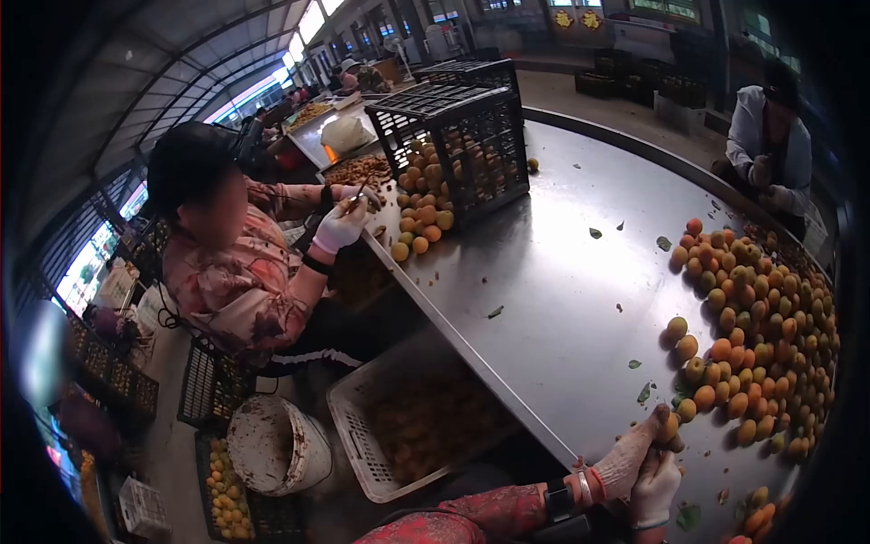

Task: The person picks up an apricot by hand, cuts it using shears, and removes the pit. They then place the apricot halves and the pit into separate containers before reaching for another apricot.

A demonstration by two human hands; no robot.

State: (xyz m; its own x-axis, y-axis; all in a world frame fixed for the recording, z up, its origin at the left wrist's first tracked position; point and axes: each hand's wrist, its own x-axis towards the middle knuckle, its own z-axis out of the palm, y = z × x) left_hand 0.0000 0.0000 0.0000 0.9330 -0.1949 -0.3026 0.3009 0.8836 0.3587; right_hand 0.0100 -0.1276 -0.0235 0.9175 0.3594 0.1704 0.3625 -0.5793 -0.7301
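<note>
My left hand [629, 458], in a white knit glove with stained fingertips, is closed around an apricot-like orange fruit [669, 427] at the near edge of the metal table [562, 299]. Just below it, my gloved right hand [656, 494] is curled close to the same fruit. Whatever its fingers hold is hidden. A dark watch sits on my left wrist, below a red patterned sleeve. Loose orange and greenish fruits [757, 335] lie in a wide pile beyond my hands, with a few green leaves [644, 393] scattered near them.
A black crate [494, 163] lies tipped with fruit spilling out, beside a co-worker [240, 245] in white gloves. Below the table edge stand a white basket [362, 435] of fruit pieces and a dirty white bucket [308, 453]. Another person [770, 150] is across the table.
</note>
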